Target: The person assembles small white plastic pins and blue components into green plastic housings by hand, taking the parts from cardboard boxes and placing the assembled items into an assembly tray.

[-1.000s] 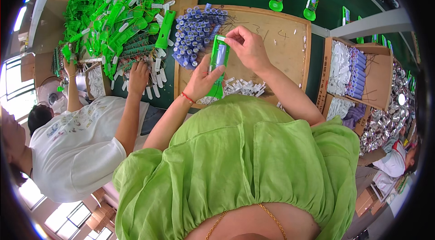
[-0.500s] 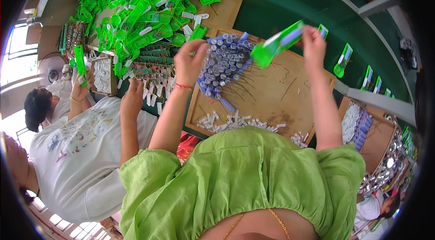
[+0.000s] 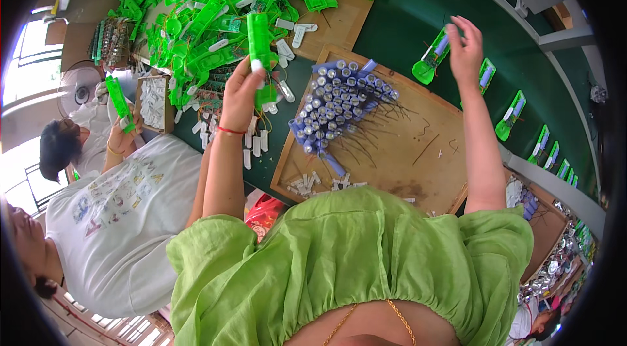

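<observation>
Scanning left to right, we list where trouble could start.
Co-worker (image 3: 117, 228): sits close at our left, holding up a green part (image 3: 119, 103); we judge our left elbow could bump that arm.
Green pile (image 3: 222, 13): heaped loosely on the surface (image 3: 418, 19), with white pieces (image 3: 255, 143) strewn at its edge; we think a careless reach could push some off.
Left hand (image 3: 240, 93): closed around a green case (image 3: 260, 52), held upright above the pile's near edge; a loose grip could drop it into the heap, where it would be hard to tell apart.
Battery cluster (image 3: 339, 101): blue cells standing packed on the wooden tray (image 3: 418, 163), thin wires trailing; we fear a forearm crossing over could topple them or snag a wire.
Right hand (image 3: 465, 42): fingers spread wide, holding nothing, just beside a green case (image 3: 431, 62) lying on the surface; a hasty brush could skew it out of the row (image 3: 529, 130).
</observation>
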Motion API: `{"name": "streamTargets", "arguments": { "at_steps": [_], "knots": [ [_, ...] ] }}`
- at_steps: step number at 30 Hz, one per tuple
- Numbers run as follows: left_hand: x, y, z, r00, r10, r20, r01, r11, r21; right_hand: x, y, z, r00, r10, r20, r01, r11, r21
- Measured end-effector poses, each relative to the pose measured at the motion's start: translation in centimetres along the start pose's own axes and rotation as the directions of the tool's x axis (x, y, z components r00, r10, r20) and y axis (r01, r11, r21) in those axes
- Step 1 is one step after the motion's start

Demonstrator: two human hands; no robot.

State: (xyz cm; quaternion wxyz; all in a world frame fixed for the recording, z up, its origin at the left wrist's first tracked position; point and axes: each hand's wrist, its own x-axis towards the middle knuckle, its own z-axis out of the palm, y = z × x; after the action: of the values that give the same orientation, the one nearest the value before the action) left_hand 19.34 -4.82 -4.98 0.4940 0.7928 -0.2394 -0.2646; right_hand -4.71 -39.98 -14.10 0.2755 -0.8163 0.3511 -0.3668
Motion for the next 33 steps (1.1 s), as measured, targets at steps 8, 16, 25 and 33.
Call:
{"name": "streamTargets", "arguments": {
  "at_steps": [8,16,25,33],
  "knots": [
    [-6.5,5.8,3.6,0.915,-0.001,0.403,0.302,0.666,-0.683,-11.3,-19.6,0.3,0.639,-0.403,0.655,-0.105,0.798,0.593],
    [-9.8,5.0,6.1,0.91,0.375,-0.178,-0.373,0.927,0.047,-19.5,-24.9,-6.7,0.514,-0.24,0.823,-0.619,0.561,0.55],
    [-16.5,4.1,4.8,0.839,0.18,0.514,-0.094,0.977,-0.19,-16.6,-22.3,-12.7,0.911,0.137,0.388,-0.38,0.642,0.666],
    [-19.7,1.3,6.8,0.854,0.266,0.448,-0.181,0.958,-0.224,-20.9,-23.4,-10.8,0.752,0.121,0.648,-0.658,0.193,0.728]
  ]
}}
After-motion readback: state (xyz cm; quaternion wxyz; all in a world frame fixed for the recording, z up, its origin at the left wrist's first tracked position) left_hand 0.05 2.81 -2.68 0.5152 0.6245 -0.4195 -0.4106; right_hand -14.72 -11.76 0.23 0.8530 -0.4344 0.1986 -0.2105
